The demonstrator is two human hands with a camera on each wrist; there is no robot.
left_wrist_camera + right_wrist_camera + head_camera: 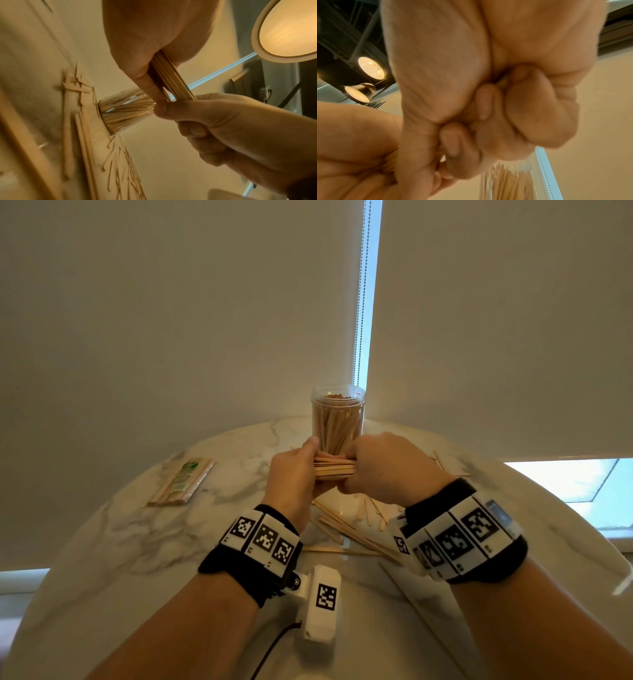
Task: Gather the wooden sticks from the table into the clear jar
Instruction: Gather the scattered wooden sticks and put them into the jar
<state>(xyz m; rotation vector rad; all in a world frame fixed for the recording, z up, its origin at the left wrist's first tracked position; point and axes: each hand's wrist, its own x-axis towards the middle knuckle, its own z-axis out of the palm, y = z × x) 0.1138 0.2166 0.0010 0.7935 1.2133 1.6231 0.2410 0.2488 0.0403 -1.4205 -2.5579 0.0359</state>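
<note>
A bundle of flat wooden sticks (334,468) lies level in the air between both hands, just in front of the clear jar (337,419). My left hand (294,474) grips its left end and my right hand (380,463) grips its right end. In the left wrist view the bundle (169,78) runs from my left palm (154,33) into the right hand's curled fingers (197,111). The jar (125,109) stands upright at the table's far edge, packed with sticks. Several loose sticks (349,529) lie on the table under my hands. The right wrist view shows my closed right hand (488,108) and the jar (506,181) below.
A wrapped pack of sticks (181,482) lies at the left of the round marble table (137,542). A few sticks (442,462) lie at the far right. Roller blinds with a bead chain (361,302) hang right behind the jar.
</note>
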